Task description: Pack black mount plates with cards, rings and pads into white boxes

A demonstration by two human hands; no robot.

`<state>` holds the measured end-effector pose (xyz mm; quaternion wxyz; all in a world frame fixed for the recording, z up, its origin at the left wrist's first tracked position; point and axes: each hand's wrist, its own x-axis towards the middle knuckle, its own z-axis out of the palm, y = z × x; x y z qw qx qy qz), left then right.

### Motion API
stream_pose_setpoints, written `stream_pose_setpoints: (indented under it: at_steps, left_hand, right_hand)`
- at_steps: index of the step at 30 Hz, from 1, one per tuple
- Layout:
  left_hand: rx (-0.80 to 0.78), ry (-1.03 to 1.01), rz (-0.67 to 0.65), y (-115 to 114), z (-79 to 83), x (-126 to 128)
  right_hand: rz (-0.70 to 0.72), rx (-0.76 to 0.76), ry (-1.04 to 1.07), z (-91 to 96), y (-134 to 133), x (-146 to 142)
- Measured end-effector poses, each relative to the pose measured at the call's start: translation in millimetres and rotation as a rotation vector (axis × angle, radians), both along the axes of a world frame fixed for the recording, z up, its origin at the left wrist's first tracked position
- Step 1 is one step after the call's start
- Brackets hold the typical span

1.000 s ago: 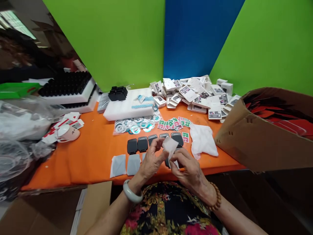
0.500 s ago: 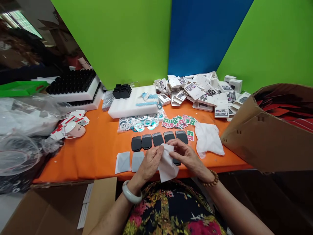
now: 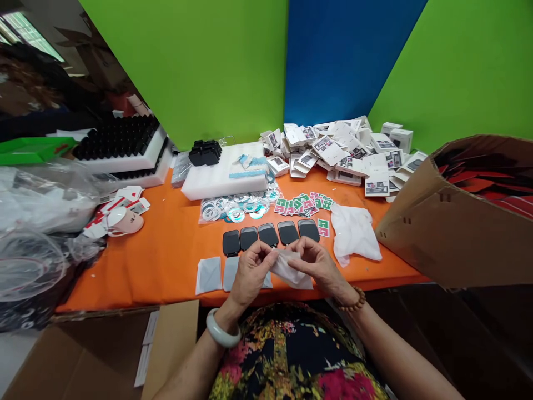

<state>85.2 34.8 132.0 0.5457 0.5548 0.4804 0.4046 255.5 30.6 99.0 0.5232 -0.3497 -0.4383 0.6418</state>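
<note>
Between my two hands is a thin white pouch, its upper edge pinched on both sides. My left hand grips the left corner with thumb and fingers; my right hand pinches it at the right. Just beyond, a row of several flat black square devices lies on the orange table. White-wrapped flat pieces lie nearer to me, one wrapped piece at the left end and others partly behind my left hand. A soft white bundle sits to the right of my right hand.
Green and red cards and a bag of ring-shaped discs lie behind the devices. A white foam block and a heap of small white boxes stand farther back. A large cardboard box is on the right.
The white pouch was hanging down, and is now lifted and turned flatter, its lower end swung right. My hands have drawn its top edge out between them.
</note>
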Motion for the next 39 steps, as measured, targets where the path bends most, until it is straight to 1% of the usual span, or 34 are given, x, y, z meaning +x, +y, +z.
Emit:
stream_pose_setpoints:
  at_steps: [3,7,12,15,17,20,23,26,28,30,32,34,36,39]
  left_hand:
    - [-0.038,-0.104,-0.014,4,-2.6,-3]
    - [-0.048,-0.150,-0.014,4,-2.8,-6]
    - [-0.050,-0.101,-0.065,3,-3.0,-8]
    - [-0.057,-0.088,-0.059,3,-4.9,-8]
    - [-0.076,-0.114,-0.052,3,-5.6,-8]
    - [-0.166,-0.142,-0.103,1,-5.9,-6]
    - [-0.246,-0.074,-0.157,-2,-7.3,-4]
    - [-0.268,-0.061,-0.117,-4,-10.6,-2]
    - [-0.287,-0.117,-0.077,-6,-13.4,1]
    - [-0.350,-0.225,-0.025,-7,-16.0,5]
    - [-0.463,-0.374,0.040,-9,-18.0,8]
    - [-0.588,-0.513,0.057,-11,-19.3,10]
    - [-0.667,-0.591,0.001,-13,-20.4,9]
    - [-0.716,-0.563,-0.153,-15,-23.1,3]
  right_hand:
    - [0.035,-0.042,0.079,-0.4,1,6]
    - [0.135,-0.053,0.011,1.2,1,15]
    - [0.084,-0.115,0.066,5.6,1,20]
    - [0.105,-0.147,0.060,6.3,0,20]
    - [0.124,-0.151,0.009,5.2,-1,18]
    - [0.115,-0.135,-0.089,2.5,-2,15]
    - [0.127,-0.114,-0.184,0.7,-5,12]
    - [0.135,-0.086,-0.292,-0.7,-9,11]
    - [0.130,-0.068,-0.342,-2.8,-12,10]
    - [0.142,-0.058,-0.369,-6.1,-17,11]
    - [0.160,-0.048,-0.387,-10.0,-21,11]
    - [0.179,-0.054,-0.391,-13.3,-24,12]
    - [0.172,-0.079,-0.367,-15.2,-26,11]
    - [0.112,-0.108,-0.238,-15.6,-28,10]
